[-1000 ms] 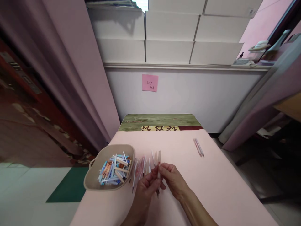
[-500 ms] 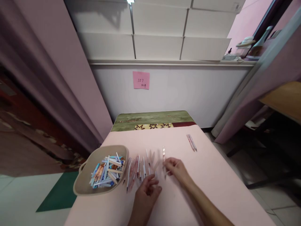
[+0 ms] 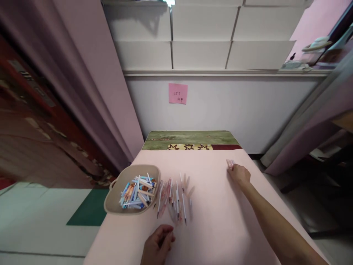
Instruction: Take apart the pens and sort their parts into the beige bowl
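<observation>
My right hand (image 3: 239, 174) is at the right side of the table, fingers pinched together at the pens (image 3: 230, 162) lying there. Only the pens' pinkish far ends show past my fingers, so how many are under the hand is hidden. Low in the picture, my left hand (image 3: 158, 243) rests near the table with fingers curled towards the thumb and nothing visible in them. Just beyond it lies a loose group of thin white pen refills (image 3: 184, 208) with dark tips and clear pinkish pen barrels (image 3: 167, 188).
A beige basket (image 3: 110, 204) full of blue, white and orange pens stands left of the loose pile. Pink cloth (image 3: 212, 235) covers most of the table, with a green patterned strip (image 3: 193, 137) at the back. A pink note (image 3: 178, 93) is on the wall.
My right hand has moved right and away from the pile, carrying a pen to the pens at the right. My left hand has drawn back from the refills. The view has shifted.
</observation>
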The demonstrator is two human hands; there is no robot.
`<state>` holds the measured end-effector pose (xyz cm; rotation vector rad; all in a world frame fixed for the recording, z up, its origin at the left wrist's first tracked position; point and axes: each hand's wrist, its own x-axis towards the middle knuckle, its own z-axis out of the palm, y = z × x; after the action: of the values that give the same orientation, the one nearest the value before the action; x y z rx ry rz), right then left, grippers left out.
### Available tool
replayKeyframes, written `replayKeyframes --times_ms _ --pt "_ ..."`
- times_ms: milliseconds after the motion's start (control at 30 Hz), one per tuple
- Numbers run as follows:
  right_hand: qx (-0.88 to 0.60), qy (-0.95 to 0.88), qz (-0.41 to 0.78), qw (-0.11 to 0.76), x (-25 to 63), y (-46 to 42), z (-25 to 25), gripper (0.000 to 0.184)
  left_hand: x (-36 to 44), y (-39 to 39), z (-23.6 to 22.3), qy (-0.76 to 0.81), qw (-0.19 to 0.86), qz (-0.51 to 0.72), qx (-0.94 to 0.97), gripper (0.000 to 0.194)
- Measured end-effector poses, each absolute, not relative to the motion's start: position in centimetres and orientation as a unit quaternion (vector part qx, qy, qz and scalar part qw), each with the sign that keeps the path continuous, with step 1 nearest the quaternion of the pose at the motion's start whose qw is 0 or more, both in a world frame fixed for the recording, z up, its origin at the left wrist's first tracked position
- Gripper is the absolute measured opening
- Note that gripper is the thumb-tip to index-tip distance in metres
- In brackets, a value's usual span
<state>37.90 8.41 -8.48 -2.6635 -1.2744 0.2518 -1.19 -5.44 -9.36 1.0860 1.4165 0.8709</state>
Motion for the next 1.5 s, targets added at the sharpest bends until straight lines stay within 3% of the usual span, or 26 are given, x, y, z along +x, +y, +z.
replayKeyframes --times_ms 200,400,633,967,1300,1400,1500 --pt "-0.877 -0.466 0.069 0.095 35.7 7.1 -7.5 0.032 -3.1 -5.3 -9.2 0.613 0.513 0.351 0.488 0.038" --pt "-0.716 -0.614 0.217 0.251 24.1 4.7 -7.2 0.026 -3.2 -4.1 -7.4 0.602 0.437 0.341 0.574 0.022" --pt "-0.674 -0.665 0.241 0.213 13.5 5.4 -7.0 0.015 -4.9 -3.4 -7.7 0.588 0.286 0.295 0.697 0.017" --pt "-0.696 -0.663 0.206 0.18 11.5 7.5 -7.9 0.021 -3.7 -1.6 -9.4 0.611 0.148 0.185 0.755 0.025" --pt "-0.749 -0.593 0.215 0.202 19.3 5.0 -8.3 0.022 -2.9 -0.8 -8.3 0.677 0.168 0.079 0.712 0.019" --pt "-0.755 -0.592 0.207 0.194 19.5 5.7 -8.2 0.018 -3.5 -1.6 -7.9 0.681 0.215 0.135 0.687 0.013" --pt "-0.755 -0.6 0.194 0.181 18.1 7.4 -8.1 0.017 -3.8 -2.6 -7.7 0.656 0.347 0.253 0.62 0.016"
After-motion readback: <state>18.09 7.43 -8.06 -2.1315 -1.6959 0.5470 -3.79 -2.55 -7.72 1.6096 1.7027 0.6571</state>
